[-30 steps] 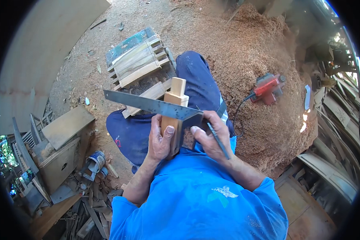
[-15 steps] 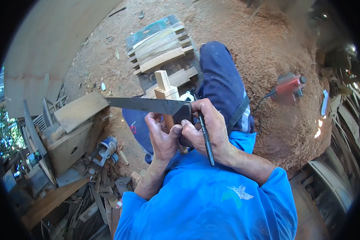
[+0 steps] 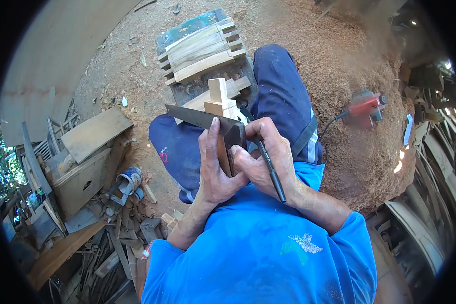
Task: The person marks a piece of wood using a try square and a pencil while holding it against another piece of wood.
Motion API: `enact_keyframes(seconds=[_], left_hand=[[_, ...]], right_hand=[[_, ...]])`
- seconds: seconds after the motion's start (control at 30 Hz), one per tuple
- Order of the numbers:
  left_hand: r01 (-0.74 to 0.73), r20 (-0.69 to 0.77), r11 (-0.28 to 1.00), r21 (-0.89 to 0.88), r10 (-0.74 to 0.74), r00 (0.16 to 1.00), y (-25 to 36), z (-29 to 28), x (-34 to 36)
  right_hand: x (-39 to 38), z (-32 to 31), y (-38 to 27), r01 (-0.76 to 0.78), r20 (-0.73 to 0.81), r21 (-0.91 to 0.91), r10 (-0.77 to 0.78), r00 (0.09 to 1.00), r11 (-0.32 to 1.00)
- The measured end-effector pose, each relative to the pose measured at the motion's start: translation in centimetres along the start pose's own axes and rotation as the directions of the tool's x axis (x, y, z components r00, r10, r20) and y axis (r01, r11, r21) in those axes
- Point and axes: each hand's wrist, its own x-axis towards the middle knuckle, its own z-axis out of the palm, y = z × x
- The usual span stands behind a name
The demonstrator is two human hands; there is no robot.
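Observation:
My left hand (image 3: 215,169) is closed around a light wooden piece (image 3: 218,92) with a stepped end, held upright over my lap. Its index finger stretches up against a try square, whose flat metal blade (image 3: 193,116) lies across the wood and points to the left. Pinched in my right hand (image 3: 273,152) is a black pen (image 3: 269,166), slanting down toward my shirt. The right thumb presses by the square's dark stock (image 3: 235,137). Where the pen's upper end meets the wood is partly hidden by the fingers.
Slatted wooden parts (image 3: 200,53) lie on a low board ahead. A red power tool (image 3: 365,107) with a cord sits on sawdust at right. To the left are a wooden box (image 3: 83,175), a paint-stained bucket (image 3: 130,180) and scrap wood (image 3: 121,243).
The try square's blade has turned and now looks shorter, tilting down to the right. My left hand has shifted right, its index finger now raised against the blade. The right hand keeps the pen.

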Motion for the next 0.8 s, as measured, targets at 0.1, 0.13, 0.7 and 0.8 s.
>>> enact_keyframes(seconds=[0.1, 0.13, 0.7, 0.8], left_hand=[[0.0, -0.021, 0.999, 0.046, 0.001, 1.0, 0.0, 0.3, -0.1], [0.003, -0.02, 0.998, 0.056, -0.002, 1.0, 0.0, 0.3, 0.0], [0.05, 0.023, 0.939, 0.339, -0.061, 0.998, 2.1, 0.9, 0.1], [0.047, 0.011, 0.942, 0.331, -0.054, 0.998, 2.2, 1.1, 0.0]], right_hand=[[0.1, -0.1, -0.1, -0.009, -0.004, -0.029, 0.009, 1.0, 1.0], [0.2, -0.2, -0.2, -0.015, 0.002, -0.045, 0.015, 1.0, 0.999], [-0.6, -0.8, 0.5, -0.185, -0.078, 0.007, 0.185, 0.98, 0.983], [-0.8, -0.9, 0.5, -0.193, -0.063, 0.032, 0.194, 0.979, 0.981]])
